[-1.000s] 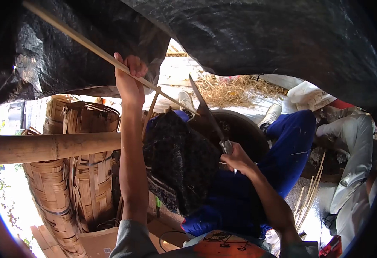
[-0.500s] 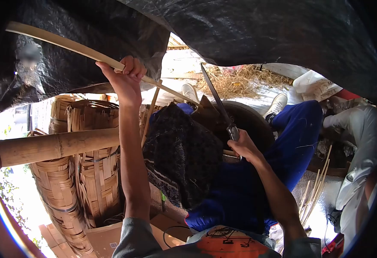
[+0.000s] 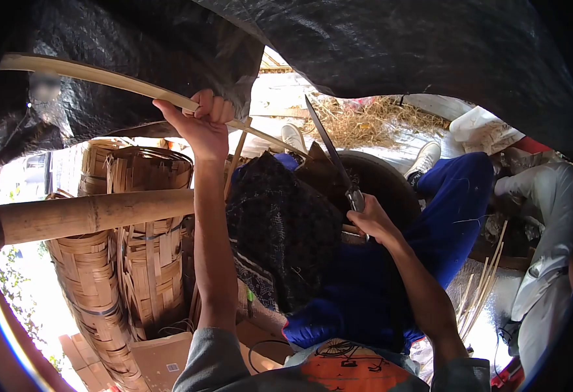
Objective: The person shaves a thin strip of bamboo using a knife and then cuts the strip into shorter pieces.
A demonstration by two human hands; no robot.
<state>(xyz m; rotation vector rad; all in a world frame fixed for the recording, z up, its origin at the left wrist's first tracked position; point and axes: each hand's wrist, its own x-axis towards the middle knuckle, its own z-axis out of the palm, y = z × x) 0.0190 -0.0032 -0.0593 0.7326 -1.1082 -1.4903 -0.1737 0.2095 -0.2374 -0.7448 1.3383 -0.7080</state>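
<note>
My left hand [image 3: 206,124], raised on the left, is closed around a long pale bamboo strip [image 3: 113,80]. The strip reaches from the upper left, through my fingers, down toward the rim of a dark round container [image 3: 391,176]. In my right hand [image 3: 379,221] is a knife [image 3: 329,147] with a long dark blade, pointing up and away from me. I cannot make out the blade touching the strip. Across my lap, over blue trousers [image 3: 358,294], lies a dark patterned cloth [image 3: 283,228].
Tall woven bamboo baskets [image 3: 90,281] stand at the left behind a thick bamboo pole [image 3: 103,213]. A black tarp [image 3: 391,46] hangs overhead. Thin bamboo sticks [image 3: 481,291] stand at the right, near another person's light trousers [image 3: 542,202]. Straw [image 3: 365,124] lies beyond my feet.
The whole view has shifted slightly. My left hand and the bamboo strip appear a little lower, the hand also farther right. Both grips are the same.
</note>
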